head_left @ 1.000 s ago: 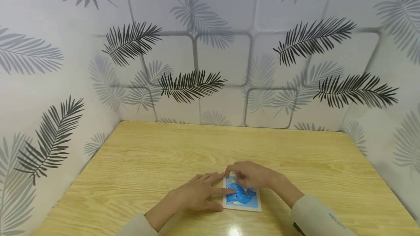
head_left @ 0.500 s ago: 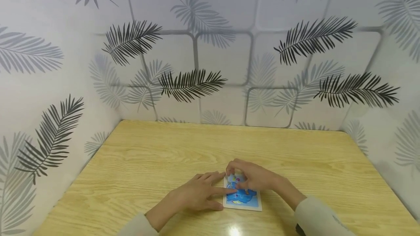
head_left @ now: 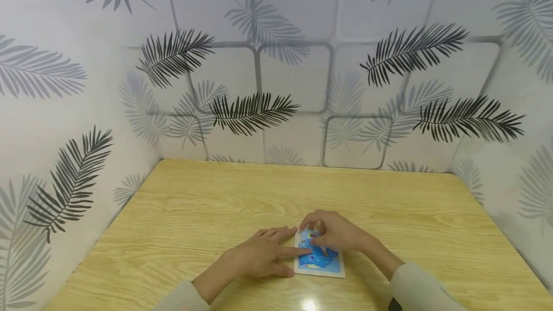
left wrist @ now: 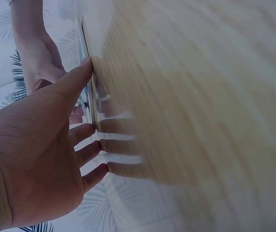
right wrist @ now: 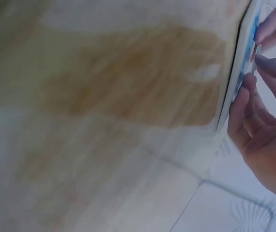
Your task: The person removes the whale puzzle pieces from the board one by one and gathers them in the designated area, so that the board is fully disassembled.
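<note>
- Biggest thing by far is the wall (head_left: 298, 73), filling the top half of the frame and wrapping down both sides. Pale grey-white, printed with black and grey palm leaves plus rounded grey outlines.
- Then the table (head_left: 194, 196), light wood grain, taking up most of the lower half.
- Two pale sleeves (head_left: 416, 284) come in from the bottom edge, one each side of centre.
- Left hand (head_left: 259, 256), bottom centre: fingers spread and pretty straight, index finger lying across the picture on the board, thumb down by the board's lower left corner.
- Right hand (head_left: 337, 229), just right of centre: fingers bent over the top of the board, thumb and fingertips pinching a thin piece.
- The board (head_left: 324, 275) sits flat on the table, lower part of the frame, right of centre. Squarish, white border.
- Blue whale (head_left: 319, 259) pictured on it, partly covered by fingers.
- Thin piece (right wrist: 259, 50), upper right of the right wrist view, tilted up at the thumb tip. Can't make out its full shape.
</note>
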A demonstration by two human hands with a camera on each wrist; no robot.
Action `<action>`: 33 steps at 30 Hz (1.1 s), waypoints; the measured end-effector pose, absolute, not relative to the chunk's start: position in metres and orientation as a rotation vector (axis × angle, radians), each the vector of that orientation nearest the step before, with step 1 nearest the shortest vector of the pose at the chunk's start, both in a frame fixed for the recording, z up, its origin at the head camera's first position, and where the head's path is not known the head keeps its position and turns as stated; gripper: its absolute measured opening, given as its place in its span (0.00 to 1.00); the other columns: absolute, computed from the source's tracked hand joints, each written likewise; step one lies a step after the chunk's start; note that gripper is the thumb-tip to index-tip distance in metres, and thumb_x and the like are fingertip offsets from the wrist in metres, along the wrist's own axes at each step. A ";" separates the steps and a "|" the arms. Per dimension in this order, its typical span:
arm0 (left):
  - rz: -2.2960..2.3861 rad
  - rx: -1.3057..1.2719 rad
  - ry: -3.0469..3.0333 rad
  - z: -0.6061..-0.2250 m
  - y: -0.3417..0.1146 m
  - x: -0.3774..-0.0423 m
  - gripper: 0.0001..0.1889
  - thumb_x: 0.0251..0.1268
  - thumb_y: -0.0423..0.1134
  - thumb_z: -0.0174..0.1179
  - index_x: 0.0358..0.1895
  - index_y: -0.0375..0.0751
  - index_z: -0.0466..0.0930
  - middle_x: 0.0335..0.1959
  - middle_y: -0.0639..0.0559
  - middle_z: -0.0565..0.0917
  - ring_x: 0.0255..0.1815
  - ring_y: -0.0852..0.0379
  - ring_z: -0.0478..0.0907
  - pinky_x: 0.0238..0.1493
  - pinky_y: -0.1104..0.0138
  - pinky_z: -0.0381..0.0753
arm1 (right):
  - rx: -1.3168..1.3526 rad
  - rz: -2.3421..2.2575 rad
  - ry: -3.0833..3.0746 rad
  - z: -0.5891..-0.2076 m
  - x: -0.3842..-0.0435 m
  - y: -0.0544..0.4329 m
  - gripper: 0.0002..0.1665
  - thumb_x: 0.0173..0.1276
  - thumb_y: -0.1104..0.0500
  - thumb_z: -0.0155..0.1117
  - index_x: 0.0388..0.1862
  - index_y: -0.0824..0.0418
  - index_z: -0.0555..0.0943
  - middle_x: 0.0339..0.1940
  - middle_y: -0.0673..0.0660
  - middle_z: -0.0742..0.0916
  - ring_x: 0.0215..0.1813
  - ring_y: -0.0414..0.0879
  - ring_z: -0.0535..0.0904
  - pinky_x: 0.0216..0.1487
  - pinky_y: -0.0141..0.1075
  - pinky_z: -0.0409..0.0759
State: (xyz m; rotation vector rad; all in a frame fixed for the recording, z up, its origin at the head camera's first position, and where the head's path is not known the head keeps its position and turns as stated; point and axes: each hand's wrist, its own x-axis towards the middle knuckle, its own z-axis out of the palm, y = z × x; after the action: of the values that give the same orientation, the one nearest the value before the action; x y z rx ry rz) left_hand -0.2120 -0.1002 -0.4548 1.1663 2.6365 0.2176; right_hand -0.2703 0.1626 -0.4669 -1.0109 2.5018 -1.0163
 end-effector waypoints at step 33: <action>0.257 1.039 2.711 -0.458 -0.094 -0.215 0.47 0.72 0.64 0.60 0.83 0.44 0.53 0.83 0.51 0.58 0.82 0.48 0.57 0.76 0.47 0.63 | -0.959 -1.087 2.695 -0.453 -0.258 0.264 0.11 0.66 0.64 0.74 0.47 0.57 0.86 0.43 0.56 0.87 0.23 0.34 0.68 0.24 0.31 0.71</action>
State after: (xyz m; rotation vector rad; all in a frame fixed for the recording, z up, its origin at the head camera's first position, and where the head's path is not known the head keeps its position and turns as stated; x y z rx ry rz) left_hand -0.2149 -0.0943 -0.4582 1.0391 2.7109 0.2572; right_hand -0.2579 0.2640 -0.4533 -0.9586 2.6949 -1.0865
